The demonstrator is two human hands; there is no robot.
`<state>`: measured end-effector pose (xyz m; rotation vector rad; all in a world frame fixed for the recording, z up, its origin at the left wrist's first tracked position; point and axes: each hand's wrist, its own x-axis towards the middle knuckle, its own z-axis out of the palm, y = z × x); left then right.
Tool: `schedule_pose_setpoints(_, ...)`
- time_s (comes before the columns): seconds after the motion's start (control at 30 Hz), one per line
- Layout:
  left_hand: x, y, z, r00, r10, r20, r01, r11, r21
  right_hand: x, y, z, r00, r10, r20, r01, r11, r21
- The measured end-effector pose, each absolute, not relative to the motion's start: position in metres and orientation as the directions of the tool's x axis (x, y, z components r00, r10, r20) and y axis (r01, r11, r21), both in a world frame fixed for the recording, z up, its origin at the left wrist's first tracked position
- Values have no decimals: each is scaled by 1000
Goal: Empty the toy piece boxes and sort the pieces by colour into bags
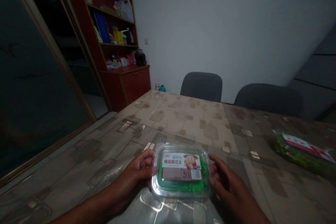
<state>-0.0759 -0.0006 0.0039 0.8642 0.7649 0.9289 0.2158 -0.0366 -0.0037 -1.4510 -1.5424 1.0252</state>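
Note:
A clear plastic food box (181, 187) with bright green contents and a white and red-brown label lies between my hands, near the front of the table. My left hand (143, 168) grips its left edge, thumb on the rim and fingers curled at the side. At the opposite edge, my right hand (223, 178) has its fingers curled against the box's side. The undersides of both hands' grips are hidden. Whether the box rests fully on the table or is slightly raised, I cannot tell.
Another clear box (301, 152) with green contents and a red and white label sits on the patterned table (181, 119) at right. Two grey chairs (201, 85) stand behind the table. A red-brown shelf cabinet (136, 80) is at back left, beside a sliding door (39, 77).

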Motion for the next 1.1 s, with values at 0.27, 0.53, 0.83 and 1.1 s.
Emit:
schedule_pose_setpoints(0.27,-87,7,1,238,917,-321,-280,381,881,236,-38,-4,-268,887,376,717,444,-537)
schedule_pose_setpoints(0.53,-90,-2,1,473,871,-136,3,152,988,232,-43,5,-389,805,449,766,553,-328)
schedule_pose_setpoints(0.83,-74,-10,0,271,962,13,76,-35,997,222,-38,5,-566,648,509,560,756,-340)
schedule_pose_setpoints(1.1,-77,-15,-7,233,972,29,156,-67,985,217,-44,9,-603,609,516,562,783,-266)
